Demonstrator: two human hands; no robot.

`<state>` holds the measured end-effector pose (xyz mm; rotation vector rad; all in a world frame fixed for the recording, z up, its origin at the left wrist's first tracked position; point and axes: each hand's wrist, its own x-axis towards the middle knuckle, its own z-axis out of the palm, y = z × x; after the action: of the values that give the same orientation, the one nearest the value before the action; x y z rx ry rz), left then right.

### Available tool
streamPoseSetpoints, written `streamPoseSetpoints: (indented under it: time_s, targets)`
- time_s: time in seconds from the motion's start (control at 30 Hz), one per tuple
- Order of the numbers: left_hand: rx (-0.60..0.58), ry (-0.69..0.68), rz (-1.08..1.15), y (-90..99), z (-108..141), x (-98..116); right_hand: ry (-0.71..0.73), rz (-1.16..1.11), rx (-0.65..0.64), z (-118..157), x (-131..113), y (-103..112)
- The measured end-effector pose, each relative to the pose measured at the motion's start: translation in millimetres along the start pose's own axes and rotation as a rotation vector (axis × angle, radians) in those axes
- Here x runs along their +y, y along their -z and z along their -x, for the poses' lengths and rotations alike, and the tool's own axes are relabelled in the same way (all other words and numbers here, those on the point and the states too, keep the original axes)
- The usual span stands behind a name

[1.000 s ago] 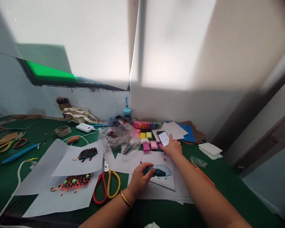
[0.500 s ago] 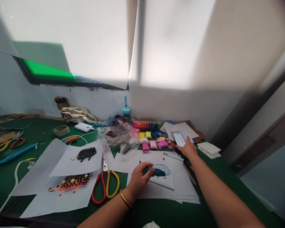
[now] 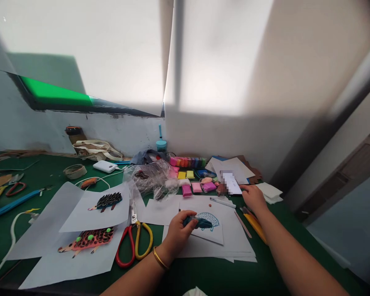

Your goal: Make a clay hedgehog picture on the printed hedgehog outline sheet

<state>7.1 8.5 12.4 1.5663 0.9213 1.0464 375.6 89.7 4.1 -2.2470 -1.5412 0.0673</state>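
My left hand (image 3: 180, 228), with a gold bangle on the wrist, is closed around a dark teal lump of clay (image 3: 203, 223) that looks wrapped in clear plastic. Beneath it lies a white sheet (image 3: 214, 238) with a blue drawing (image 3: 215, 219) of a scaly-backed animal, partly covered by the lump. Off to the right, my right hand (image 3: 255, 198) reaches with a finger to the right edge of a lit phone (image 3: 232, 183). That hand is not wrapped round the phone; its other fingers are partly hidden.
Coloured clay packets (image 3: 196, 187) lie behind the sheet, beside crumpled plastic (image 3: 154, 174). A white pen (image 3: 223, 202), a pink stick (image 3: 243, 225) and a yellow cutter (image 3: 255, 225) are nearby. Red-and-yellow scissors (image 3: 134, 230) separate the drawing from finished hedgehog pictures (image 3: 109, 200).
My right hand has shifted from the phone's lower end to its right edge, uncovering more screen and the yellow cutter. The left hand still holds the teal clay. The view has turned slightly.
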Motion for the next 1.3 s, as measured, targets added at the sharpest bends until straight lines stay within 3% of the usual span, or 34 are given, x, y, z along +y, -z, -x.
streamPoseSetpoints:
  time_s: [0.2, 0.6, 0.83, 0.97, 1.13, 1.3]
  targets:
    - [-0.001, 0.002, -0.007, 0.0, 0, 0, 0.11, 0.06, -0.013, 23, -8, -4]
    - [0.004, 0.001, -0.017, -0.1, 0, 1, 0.147, 0.124, -0.066, 21, -13, -9]
    - [0.017, -0.004, -0.046, 1.8, 0, 1, 0.164, 0.121, 0.039, 25, -17, 3]
    - [0.062, -0.029, -0.09, 2.4, 0, 0, 0.343, 0.029, 0.114, 45, -47, 14]
    - [0.113, -0.074, -0.07, 0.4, 1, 4, 0.699, -0.346, -0.006, 109, -109, 13]
    - [0.124, -0.125, -0.052, 0.4, -1, -2, 0.845, -0.416, -0.093, 151, -142, 2]
